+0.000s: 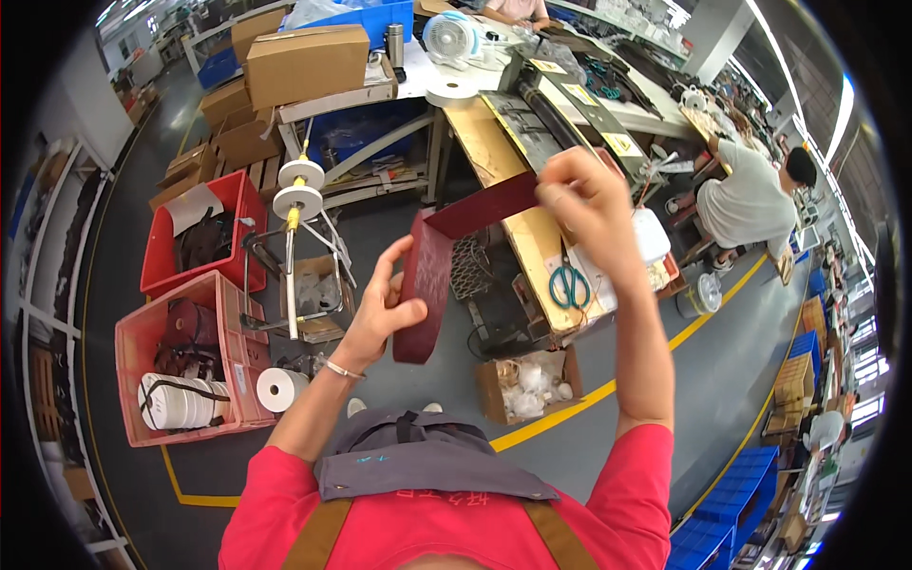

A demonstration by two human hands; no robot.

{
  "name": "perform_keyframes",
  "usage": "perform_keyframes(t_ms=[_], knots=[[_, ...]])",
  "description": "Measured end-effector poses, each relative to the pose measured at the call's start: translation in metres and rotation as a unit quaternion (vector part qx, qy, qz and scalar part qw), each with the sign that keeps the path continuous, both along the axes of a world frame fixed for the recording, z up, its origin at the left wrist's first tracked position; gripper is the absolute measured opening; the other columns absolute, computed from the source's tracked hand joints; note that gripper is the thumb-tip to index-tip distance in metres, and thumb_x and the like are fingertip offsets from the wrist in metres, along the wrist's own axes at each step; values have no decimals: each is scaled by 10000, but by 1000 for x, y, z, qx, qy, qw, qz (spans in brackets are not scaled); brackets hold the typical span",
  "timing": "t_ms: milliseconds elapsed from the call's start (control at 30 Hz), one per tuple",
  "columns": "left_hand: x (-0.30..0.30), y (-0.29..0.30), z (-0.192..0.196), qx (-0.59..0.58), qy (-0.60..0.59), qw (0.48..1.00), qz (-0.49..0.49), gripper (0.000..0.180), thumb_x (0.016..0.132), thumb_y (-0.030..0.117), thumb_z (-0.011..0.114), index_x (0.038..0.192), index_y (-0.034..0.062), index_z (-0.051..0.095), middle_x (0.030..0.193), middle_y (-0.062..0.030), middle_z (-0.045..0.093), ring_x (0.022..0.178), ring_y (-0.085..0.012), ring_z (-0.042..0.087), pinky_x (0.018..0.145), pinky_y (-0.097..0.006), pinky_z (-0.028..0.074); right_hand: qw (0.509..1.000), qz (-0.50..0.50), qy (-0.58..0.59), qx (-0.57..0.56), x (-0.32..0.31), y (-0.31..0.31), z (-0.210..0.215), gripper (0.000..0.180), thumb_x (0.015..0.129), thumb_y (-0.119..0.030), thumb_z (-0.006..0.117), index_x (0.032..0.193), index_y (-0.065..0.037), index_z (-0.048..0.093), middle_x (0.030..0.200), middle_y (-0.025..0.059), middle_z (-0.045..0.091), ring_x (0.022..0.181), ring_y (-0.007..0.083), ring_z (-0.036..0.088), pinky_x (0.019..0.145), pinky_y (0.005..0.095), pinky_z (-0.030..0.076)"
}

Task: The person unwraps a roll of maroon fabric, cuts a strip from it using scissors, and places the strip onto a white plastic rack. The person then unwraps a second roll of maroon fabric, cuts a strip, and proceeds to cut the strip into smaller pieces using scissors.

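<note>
I hold a dark red strap point(429, 275) of stiff material, bent into an L shape in front of me. My left hand point(385, 306) grips its hanging lower part from the left side. My right hand point(581, 195) pinches the upper end, which runs level toward the right. Both hands are raised above a wooden workbench point(494, 152) where green-handled scissors point(569, 284) lie near the front edge.
Two red crates point(152, 332) with dark goods and white tape rolls stand at my left beside a spool stand point(293, 247). A cardboard box point(527, 380) of scraps sits under the bench. Cardboard boxes point(304, 59) and a fan point(450, 36) are farther back. Another person point(755, 195) crouches at right.
</note>
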State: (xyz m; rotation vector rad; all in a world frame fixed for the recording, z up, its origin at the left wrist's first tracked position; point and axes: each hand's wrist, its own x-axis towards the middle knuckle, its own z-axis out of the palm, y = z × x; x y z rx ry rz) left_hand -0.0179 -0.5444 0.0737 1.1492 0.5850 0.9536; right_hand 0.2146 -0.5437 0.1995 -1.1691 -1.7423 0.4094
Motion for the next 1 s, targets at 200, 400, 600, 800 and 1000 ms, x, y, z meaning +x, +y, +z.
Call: perform_keyframes(t_ms=[200,400,600,800,1000], knots=[[-49,-12,6,5,-9,989,-147,1124,487,325,799,1348,51,132,1105,-155,507,1018,-226,518,887,-339,390,992,-60,-31,-104,52,6,54,78,779,-96,540,771,-18,534,656,-46,474,612,25,417,540,180,330],[-97,-18,-3,140,13,945,-294,1176,489,189,826,1366,47,56,1367,-140,220,1267,-220,242,1026,-321,186,977,-166,-129,-21,55,-13,81,129,835,-143,495,819,-17,520,677,-18,481,585,39,442,398,187,322],[-111,-19,-18,63,-102,924,-362,1226,474,359,843,1360,48,56,1328,-146,297,1242,-235,294,1022,-338,209,886,-278,-358,97,-7,-15,118,137,819,-144,490,830,-9,509,631,63,525,595,140,491,572,277,397],[-115,-30,-38,-178,-217,887,-366,1176,521,435,800,1347,47,58,1192,-185,440,1118,-231,442,953,-336,316,828,-336,-438,97,-62,-44,164,146,848,-156,482,881,-18,516,742,59,556,697,105,505,661,236,408],[-169,-12,-42,2,-107,908,-404,1021,534,197,767,1340,50,155,1273,-152,361,1209,-252,336,995,-328,260,845,-413,-331,-73,-47,-103,160,154,867,-167,444,836,-32,511,696,-5,508,647,64,474,595,199,367]])
